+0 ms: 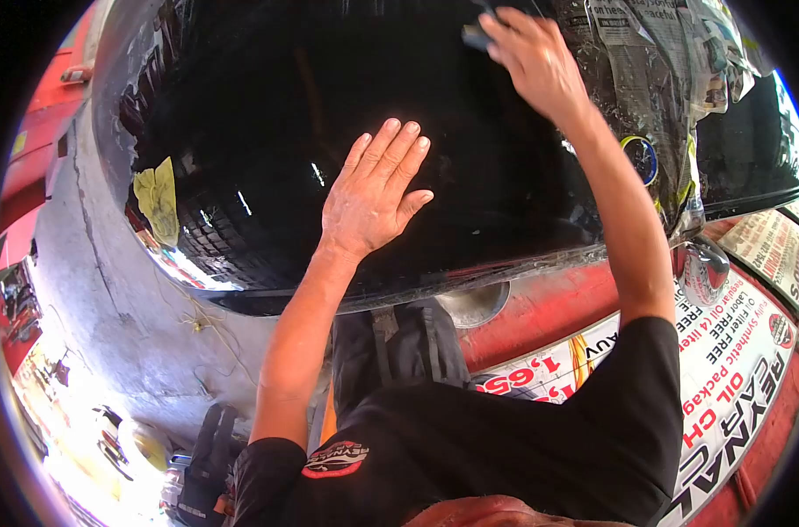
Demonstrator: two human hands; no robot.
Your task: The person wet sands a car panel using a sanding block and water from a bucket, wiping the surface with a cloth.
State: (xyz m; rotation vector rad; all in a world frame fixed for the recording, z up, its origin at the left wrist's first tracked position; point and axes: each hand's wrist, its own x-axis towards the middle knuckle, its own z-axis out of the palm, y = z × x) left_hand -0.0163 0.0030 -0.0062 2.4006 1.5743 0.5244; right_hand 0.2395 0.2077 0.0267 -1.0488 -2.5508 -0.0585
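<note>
My left hand [375, 191] lies palm down on a glossy black car body panel [267, 114], fingers stretched out and close together. My right hand [540, 68] is near the panel's far right part, its fingers closed around a small dark block-like thing [478, 37]. Motion blurs that thing, so its exact kind does not show. A crumpled yellow sheet [157, 200] sits at the panel's left edge.
Newspaper masking [628, 83] covers the area right of the panel. A roll of tape [638, 160] rests there. Printed banners [733, 369] lie on the lower right. Grey concrete floor [92, 228] runs along the left, with a dark bag-like item [208, 465] lower down.
</note>
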